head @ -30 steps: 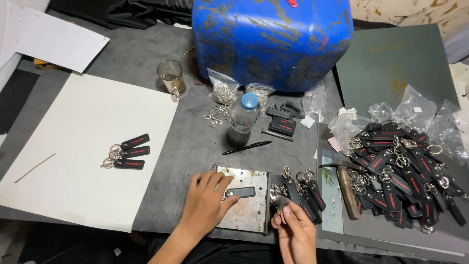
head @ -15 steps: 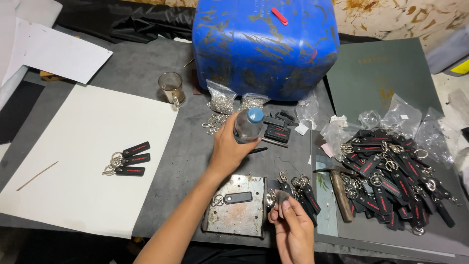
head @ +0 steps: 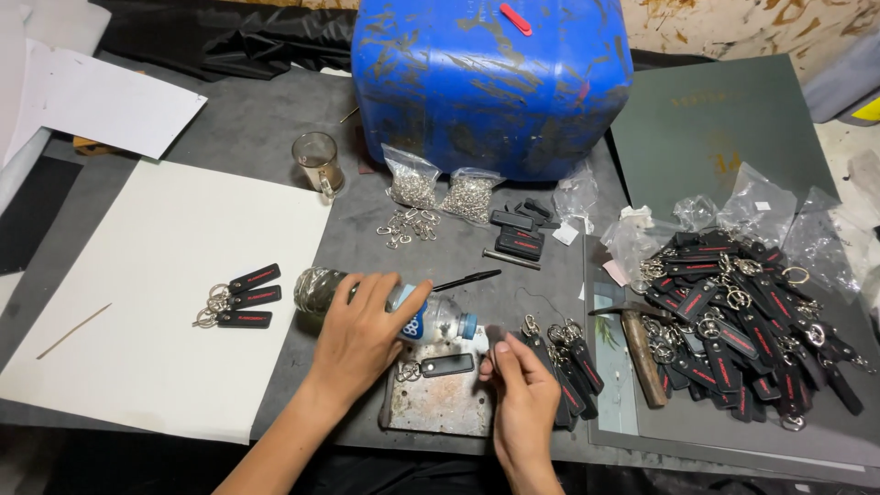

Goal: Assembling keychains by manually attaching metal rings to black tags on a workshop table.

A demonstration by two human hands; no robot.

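- Grey worktop (head: 275,137), cluttered; large white sheet (head: 165,302) on its left part, battered blue drum (head: 490,82) at the back, dark green folder (head: 724,128) at back right.
- Left hand (head: 362,335) wrapped around a clear plastic bottle (head: 431,321) lying on its side, blue cap pointing right, just above a rusty metal plate (head: 440,403).
- Right hand (head: 522,390) pinched shut on a small dark piece; what it is cannot be made out.
- Counted: 3 black key fobs (head: 243,295) on the sheet, 1 on the plate, 2 bags of metal rings (head: 440,188), 1 glass mug (head: 318,160), 1 hammer (head: 642,353).
- Fob heap (head: 733,321) at right too tangled to count.
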